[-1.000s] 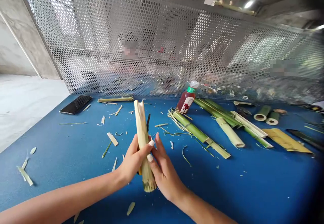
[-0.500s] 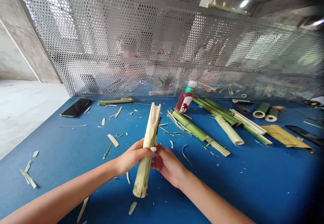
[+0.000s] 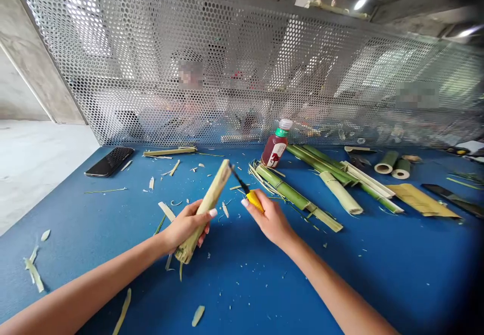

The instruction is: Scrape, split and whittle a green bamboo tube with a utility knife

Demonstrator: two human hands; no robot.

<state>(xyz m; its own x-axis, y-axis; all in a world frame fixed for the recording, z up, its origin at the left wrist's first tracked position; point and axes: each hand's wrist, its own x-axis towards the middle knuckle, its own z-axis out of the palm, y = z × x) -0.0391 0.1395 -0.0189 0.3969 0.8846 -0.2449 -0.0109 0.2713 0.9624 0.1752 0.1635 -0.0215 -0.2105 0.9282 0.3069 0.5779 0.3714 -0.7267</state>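
Note:
My left hand (image 3: 185,226) grips a pale, peeled bamboo stalk (image 3: 206,211) that slants up to the right, its ragged lower end sticking out below my fist. My right hand (image 3: 270,219) is closed on a yellow-handled utility knife (image 3: 254,201). The knife's dark blade points up and left, its tip close to the stalk's upper end but apart from it. Part of the knife handle is hidden inside my fingers.
A blue mat (image 3: 242,284) strewn with shavings covers the table. Green bamboo pieces (image 3: 282,188), cut rings (image 3: 385,166), a red-labelled bottle (image 3: 275,148) and a phone (image 3: 109,161) lie on it. A perforated metal screen (image 3: 242,72) stands behind.
My hands have moved apart. The right hand has let go of the stalk and now holds the yellow knife, while the left hand alone holds the stalk, tilted further to the right.

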